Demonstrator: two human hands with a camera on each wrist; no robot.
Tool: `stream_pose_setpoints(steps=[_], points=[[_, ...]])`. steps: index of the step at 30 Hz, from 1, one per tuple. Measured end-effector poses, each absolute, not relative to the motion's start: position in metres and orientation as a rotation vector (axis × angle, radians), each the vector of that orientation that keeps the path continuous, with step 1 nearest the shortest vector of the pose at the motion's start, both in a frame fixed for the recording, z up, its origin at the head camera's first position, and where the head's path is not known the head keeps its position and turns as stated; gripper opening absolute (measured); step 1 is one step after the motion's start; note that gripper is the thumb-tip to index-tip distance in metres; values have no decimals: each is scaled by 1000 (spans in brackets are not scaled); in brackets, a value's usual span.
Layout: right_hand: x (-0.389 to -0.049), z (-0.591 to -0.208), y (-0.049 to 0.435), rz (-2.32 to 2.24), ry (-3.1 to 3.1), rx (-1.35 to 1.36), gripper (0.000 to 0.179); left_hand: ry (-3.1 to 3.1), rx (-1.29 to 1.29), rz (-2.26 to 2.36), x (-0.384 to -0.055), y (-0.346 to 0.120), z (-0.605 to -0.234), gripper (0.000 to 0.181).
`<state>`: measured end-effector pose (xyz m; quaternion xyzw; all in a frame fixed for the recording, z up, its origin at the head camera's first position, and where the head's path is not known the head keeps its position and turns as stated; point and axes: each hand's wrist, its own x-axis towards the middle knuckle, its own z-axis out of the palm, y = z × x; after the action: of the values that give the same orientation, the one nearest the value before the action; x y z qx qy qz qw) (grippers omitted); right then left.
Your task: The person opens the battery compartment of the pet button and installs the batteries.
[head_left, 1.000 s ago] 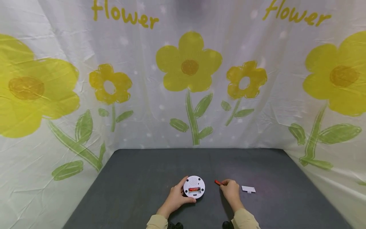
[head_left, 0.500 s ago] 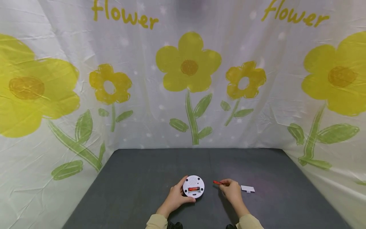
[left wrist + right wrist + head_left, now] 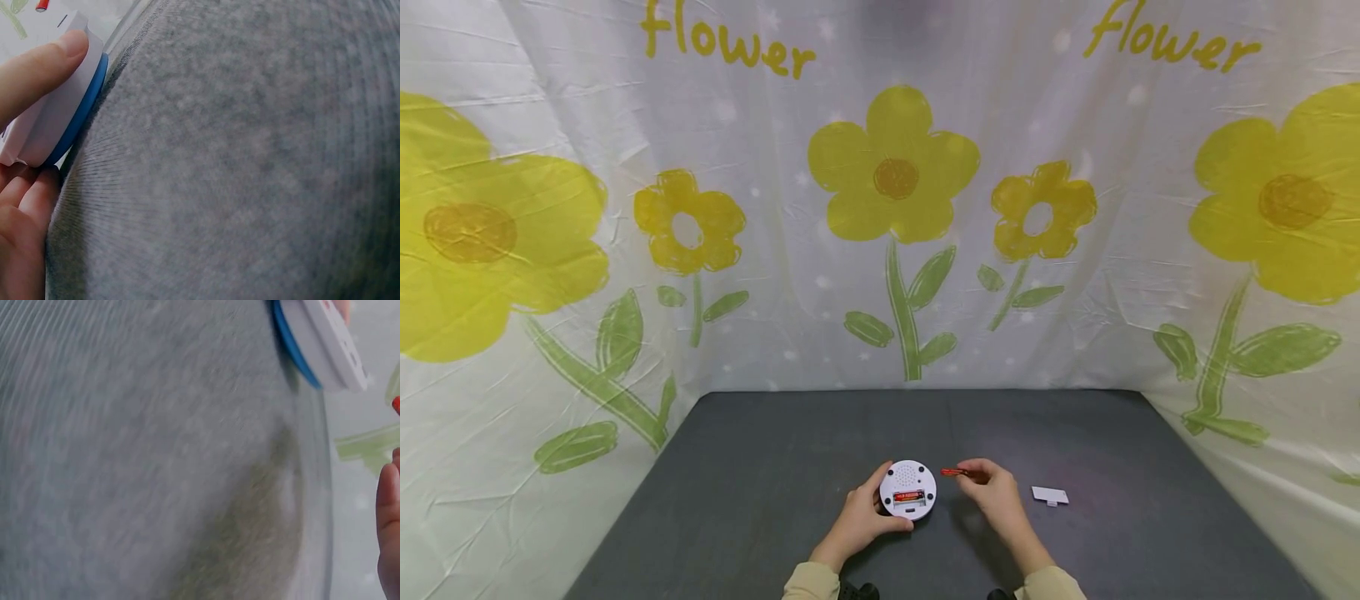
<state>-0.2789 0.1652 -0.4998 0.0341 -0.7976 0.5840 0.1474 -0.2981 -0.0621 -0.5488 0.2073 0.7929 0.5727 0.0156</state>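
Over the dark worktop [image 3: 775,483], the right grip [image 3: 996,493] pinches a red battery [image 3: 951,472] near the round white gadget [image 3: 907,480] that the left grip [image 3: 863,512] holds. This looks like the putting-in step; next, the battery should line up with the slot [image 3: 909,503], though its ends are too small to see.

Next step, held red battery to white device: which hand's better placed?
Likely the right hand: it pinches the loose red battery near the round white device, which the left hand is holding.
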Motion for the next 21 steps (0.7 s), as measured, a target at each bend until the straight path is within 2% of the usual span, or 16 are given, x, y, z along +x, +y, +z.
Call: stream_pose_setpoints(steps=[13,21], points=[[-279,-491,153,1835,-2178,269,21,2443,633,1785,-297,-62,-547,100],[-278,-489,142,1512,-2295,611,20,2474,669,1747,-300,-62,-548,99]])
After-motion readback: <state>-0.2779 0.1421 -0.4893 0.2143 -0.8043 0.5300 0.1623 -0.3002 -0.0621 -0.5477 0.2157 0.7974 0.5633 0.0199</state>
